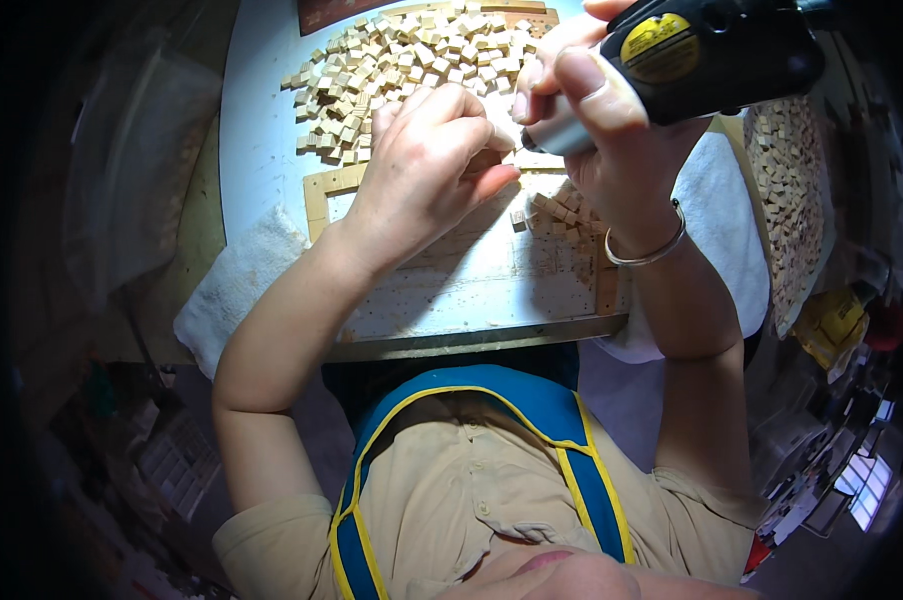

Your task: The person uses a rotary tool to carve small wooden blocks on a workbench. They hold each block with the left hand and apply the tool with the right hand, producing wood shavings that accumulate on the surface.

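My right hand (627, 140) is wrapped round the grey nose of a black handheld power tool with a yellow label (737, 60), which looks like a rotary tool. Its dark tip points left, close to the fingertips of my left hand (422, 160). Those left fingers are closed in a pinch; what they hold, if anything, is hidden. Beyond them spreads a large heap of small pale wooden cubes (412, 60). A smaller group of cubes (562, 212) lies in shadow below the tool, inside a low wooden frame (317, 200) on the white work surface (442, 300).
White cloths lie over the table's near left corner (242, 280) and right side (717, 220). Many more cubes (787, 190) fill an area farther right. A yellow bag (834, 325) sits below them. Translucent plastic sheeting (137, 170) hangs at the left.
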Available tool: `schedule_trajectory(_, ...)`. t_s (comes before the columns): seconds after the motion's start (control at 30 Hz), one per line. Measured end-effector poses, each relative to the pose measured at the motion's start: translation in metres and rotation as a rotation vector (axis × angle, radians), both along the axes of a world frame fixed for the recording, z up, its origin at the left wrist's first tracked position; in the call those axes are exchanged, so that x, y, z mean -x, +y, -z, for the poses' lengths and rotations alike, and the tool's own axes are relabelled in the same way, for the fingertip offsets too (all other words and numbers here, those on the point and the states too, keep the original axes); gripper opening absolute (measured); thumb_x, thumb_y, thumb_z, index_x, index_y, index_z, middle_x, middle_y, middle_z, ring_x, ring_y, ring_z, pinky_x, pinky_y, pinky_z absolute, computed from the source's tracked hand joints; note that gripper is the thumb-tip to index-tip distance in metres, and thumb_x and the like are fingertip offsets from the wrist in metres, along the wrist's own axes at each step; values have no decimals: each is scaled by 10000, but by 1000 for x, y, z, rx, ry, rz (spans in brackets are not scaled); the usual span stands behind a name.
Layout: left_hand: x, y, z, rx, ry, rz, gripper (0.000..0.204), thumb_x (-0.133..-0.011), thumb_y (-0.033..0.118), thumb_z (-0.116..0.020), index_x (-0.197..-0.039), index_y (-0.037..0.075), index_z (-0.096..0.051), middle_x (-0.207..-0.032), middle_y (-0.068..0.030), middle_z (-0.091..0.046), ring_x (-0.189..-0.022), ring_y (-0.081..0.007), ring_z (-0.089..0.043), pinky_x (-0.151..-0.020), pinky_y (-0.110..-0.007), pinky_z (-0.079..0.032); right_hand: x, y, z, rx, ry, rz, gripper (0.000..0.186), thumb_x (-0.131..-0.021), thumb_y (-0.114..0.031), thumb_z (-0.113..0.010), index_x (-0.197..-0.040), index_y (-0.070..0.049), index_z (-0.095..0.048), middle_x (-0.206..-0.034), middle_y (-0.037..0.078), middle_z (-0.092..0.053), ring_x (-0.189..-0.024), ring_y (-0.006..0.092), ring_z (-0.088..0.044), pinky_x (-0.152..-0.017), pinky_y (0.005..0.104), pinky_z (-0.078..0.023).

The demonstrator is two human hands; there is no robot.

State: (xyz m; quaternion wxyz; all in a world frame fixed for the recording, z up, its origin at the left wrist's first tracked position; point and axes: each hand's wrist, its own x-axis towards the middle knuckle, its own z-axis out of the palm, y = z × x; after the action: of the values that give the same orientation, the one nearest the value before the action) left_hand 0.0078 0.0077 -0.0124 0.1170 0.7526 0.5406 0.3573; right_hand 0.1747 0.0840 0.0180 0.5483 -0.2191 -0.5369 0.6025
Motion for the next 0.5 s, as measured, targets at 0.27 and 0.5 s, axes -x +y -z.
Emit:
schedule_trajectory(0.27, -1, 2, 4, 18, -78, -10, 219, -733, 220, -875, -885, 135, -742, -949, -15, -630, -977, -226, -611, -860, -400, -400, -2, -4, 27, -109, -1, -153, 686, -790, 142, -648, -1403, -1, -376, -997, 99, -609, -854, 194, -652, -752, 379, -569)
schedule_trajectory(0.5, -2, 2, 2, 50, -97, -27, 213, -729, 235, -877, -867, 145, -743, -908, -13, -628, -926, -225, -614, -821, -407, -397, -3, -1, 36, 3, 200, -364, 659, -836, 132, -610, -1428, -20, -364, -1048, 128, -589, -917, 233, -609, -839, 448, -525)
